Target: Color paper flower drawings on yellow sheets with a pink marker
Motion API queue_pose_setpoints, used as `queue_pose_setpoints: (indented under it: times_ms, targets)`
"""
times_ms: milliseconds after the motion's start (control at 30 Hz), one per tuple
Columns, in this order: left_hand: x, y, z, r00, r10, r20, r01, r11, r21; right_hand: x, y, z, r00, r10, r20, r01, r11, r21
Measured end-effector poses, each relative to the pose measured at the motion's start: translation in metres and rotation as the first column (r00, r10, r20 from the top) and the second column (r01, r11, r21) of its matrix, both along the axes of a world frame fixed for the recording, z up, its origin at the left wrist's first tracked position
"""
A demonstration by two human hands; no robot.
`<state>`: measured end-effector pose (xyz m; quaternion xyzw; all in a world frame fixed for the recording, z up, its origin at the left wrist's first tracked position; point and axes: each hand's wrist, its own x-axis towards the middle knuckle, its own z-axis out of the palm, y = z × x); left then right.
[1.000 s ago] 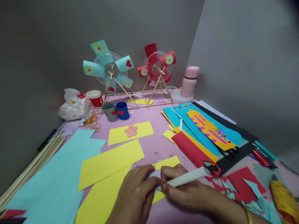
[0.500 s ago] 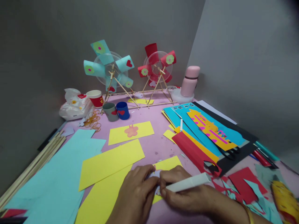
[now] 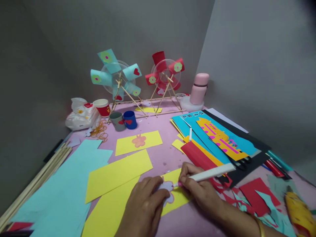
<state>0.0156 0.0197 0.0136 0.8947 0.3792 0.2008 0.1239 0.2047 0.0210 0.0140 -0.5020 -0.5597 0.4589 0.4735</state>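
Observation:
My right hand (image 3: pixel 197 186) grips a white marker (image 3: pixel 213 171), its pink nib end pointing left at the edge of a pale lavender butterfly-shaped paper cutout (image 3: pixel 170 187). The cutout lies on a yellow paper card (image 3: pixel 181 199), with a pink line running around its outline. My left hand (image 3: pixel 145 200) rests open on the cutout's left side, thumb and forefinger apart, pressing it down and hiding that part. Beyond my hands, another yellow card (image 3: pixel 154 138) carries a coloured-in orange-pink butterfly (image 3: pixel 139 141).
Yellow sheets (image 3: pixel 118 171) and light blue sheets (image 3: pixel 64 177) lie to the left, beside wooden sticks (image 3: pixel 41 177). Two paper pinwheels on stick frames (image 3: pixel 144 116) stand behind small cups (image 3: pixel 118 121). At right are blue folders (image 3: pixel 192 126), scissors (image 3: pixel 224 178) and red scraps (image 3: pixel 259 194).
My right hand has shifted up and right with the marker, uncovering more of the butterfly cutout and card. My left hand stays on the cutout. The view has tilted slightly.

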Motion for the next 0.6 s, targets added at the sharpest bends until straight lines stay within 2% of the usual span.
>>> queue_pose_setpoints:
  times_ms: [100,233,467,600]
  targets:
    - [0.0,0.001,-0.002,0.999,-0.018,-0.036,0.022,0.993,0.116,-0.001,0.0,0.0,0.999,-0.028,-0.033,0.028,1.0,0.004]
    - [0.004,0.0,-0.005,0.996,-0.046,-0.073,0.065,0.955,0.29,-0.002,0.001,0.001,0.998,-0.034,-0.056,0.034,0.999,0.002]
    - [0.007,-0.005,-0.001,0.991,-0.051,-0.128,0.094,0.93,0.356,-0.006,0.002,0.006,0.998,-0.034,-0.052,0.033,0.999,-0.03]
    - [0.011,-0.011,-0.005,0.99,0.002,-0.141,0.057,0.911,0.409,-0.007,0.003,0.006,0.999,-0.027,-0.035,0.027,1.0,-0.01]
